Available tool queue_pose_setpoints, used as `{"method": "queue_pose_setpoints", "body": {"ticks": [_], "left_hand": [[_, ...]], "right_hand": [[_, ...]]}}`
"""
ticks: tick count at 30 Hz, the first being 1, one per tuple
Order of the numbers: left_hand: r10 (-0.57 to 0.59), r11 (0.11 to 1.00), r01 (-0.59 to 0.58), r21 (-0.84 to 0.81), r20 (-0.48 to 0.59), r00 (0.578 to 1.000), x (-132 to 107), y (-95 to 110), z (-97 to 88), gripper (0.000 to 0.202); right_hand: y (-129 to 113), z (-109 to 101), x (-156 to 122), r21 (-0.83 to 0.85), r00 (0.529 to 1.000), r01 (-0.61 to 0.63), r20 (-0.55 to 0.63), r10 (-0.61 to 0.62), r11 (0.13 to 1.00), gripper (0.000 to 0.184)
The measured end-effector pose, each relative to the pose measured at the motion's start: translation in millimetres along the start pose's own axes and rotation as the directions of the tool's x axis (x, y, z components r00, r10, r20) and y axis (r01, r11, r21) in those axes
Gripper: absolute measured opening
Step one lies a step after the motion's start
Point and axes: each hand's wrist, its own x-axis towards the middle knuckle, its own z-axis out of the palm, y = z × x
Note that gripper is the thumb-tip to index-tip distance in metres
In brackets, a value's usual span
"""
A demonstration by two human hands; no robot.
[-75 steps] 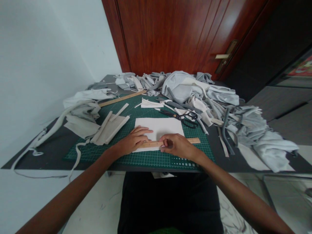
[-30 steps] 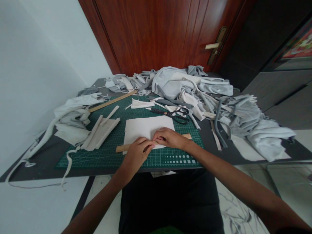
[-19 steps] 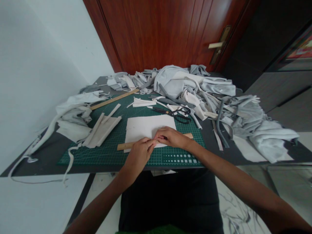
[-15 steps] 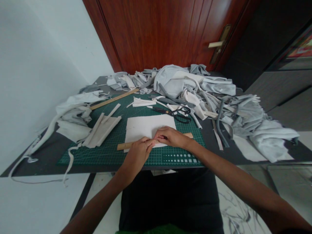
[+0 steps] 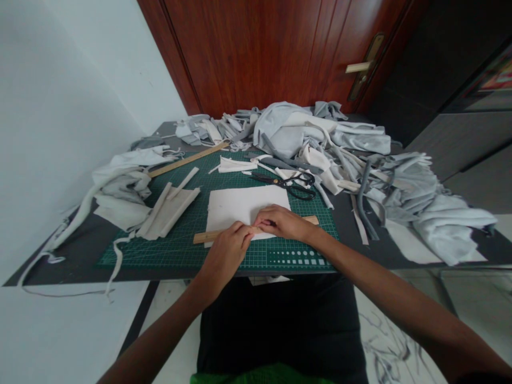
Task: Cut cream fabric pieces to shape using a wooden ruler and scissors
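Note:
A white piece of cloth (image 5: 236,205) lies flat on the green cutting mat (image 5: 168,255). Across its near edge runs a wooden ruler (image 5: 205,237), whose ends show past both hands. My left hand (image 5: 231,242) is closed at the ruler's middle, thumb and fingers pressed together on it. Beside it, almost touching at the fingertips, my right hand (image 5: 280,221) is also closed over the ruler with bent fingers. Whether the fingertips also pinch the cloth edge is hidden. Black scissors (image 5: 286,181) lie just beyond the cloth, blades to the left.
Heaped grey and white cloth scraps (image 5: 280,128) line the table's back and right side. More cloth (image 5: 124,189) lies at the left, with a folded beige piece (image 5: 170,210) on the mat. A second wooden ruler (image 5: 188,159) slants behind it. Beyond the table stands a red-brown door (image 5: 256,53).
My right hand's fingers have shifted slightly at the ruler. Both hands stay at its middle, and the ruler and cloth keep their places. The view has moved a little.

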Motion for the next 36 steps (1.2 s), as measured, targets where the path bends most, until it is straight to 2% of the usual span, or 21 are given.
{"method": "queue_pose_setpoints", "body": {"ticks": [7, 16, 20, 25, 28, 36], "left_hand": [[0.017, 0.998, -0.02, -0.065, -0.055, 0.998, -2.1, -0.6, 6.3, 0.02], [0.049, 0.998, -0.052, -0.033, -0.073, 0.996, -4.1, -1.0, 6.8, 0.024], [0.055, 0.998, -0.054, 0.012, -0.04, 0.998, -3.6, -2.2, 5.2, 0.025], [0.006, 0.998, -0.007, 0.056, 0.029, 1.0, -5.7, -3.4, -2.6, 0.026], [-0.017, 0.998, 0.014, 0.061, 0.051, 0.999, -8.2, -7.6, -5.0, 0.026], [0.007, 0.995, -0.006, 0.095, -0.009, 1.0, -19.1, -28.4, -10.4, 0.025]], "right_hand": [[-1.1, -1.2, 0.1, 0.003, 1.0, -0.008, 0.007, 0.008, 1.0, 0.008], [-0.2, -0.7, 0.1, 0.02, 1.0, -0.01, 0.01, 0.01, 1.0, 0.009], [0.2, -0.9, -0.4, 0.018, 1.0, -0.006, 0.012, 0.006, 1.0, 0.01], [0.1, -1.5, -0.7, 0.005, 1.0, -0.009, 0.02, 0.009, 1.0, 0.01], [-1.3, -2.6, -0.3, 0.008, 1.0, -0.011, 0.023, 0.011, 1.0, 0.011], [-1.9, -2.2, 0.3, 0.015, 1.0, -0.006, 0.011, 0.006, 1.0, 0.012]]}}
